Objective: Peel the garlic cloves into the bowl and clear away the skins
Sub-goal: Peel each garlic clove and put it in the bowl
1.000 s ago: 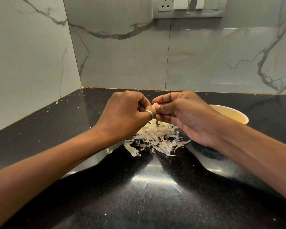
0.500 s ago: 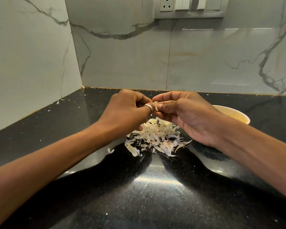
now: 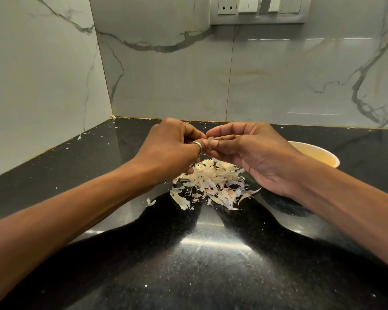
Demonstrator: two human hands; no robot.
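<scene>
Both hands meet above a heap of pale garlic skins [image 3: 211, 184] on the black counter. My left hand [image 3: 170, 151], with a ring on one finger, and my right hand [image 3: 249, 151] pinch a small garlic clove [image 3: 210, 138] between their fingertips; most of the clove is hidden by the fingers. A cream bowl [image 3: 316, 155] stands to the right, behind my right wrist, which covers its left part. Its inside is not visible.
The black stone counter [image 3: 211, 253] ends at marble walls at the back and left, meeting in a corner [image 3: 112, 116]. Small skin flakes [image 3: 150, 202] lie scattered near the heap and along the left wall. A switch panel [image 3: 258, 10] sits high on the back wall.
Both hands have stayed together over the skin heap, working the clove; the pale clove tip showed more a second ago and is now mostly covered by the fingertips.
</scene>
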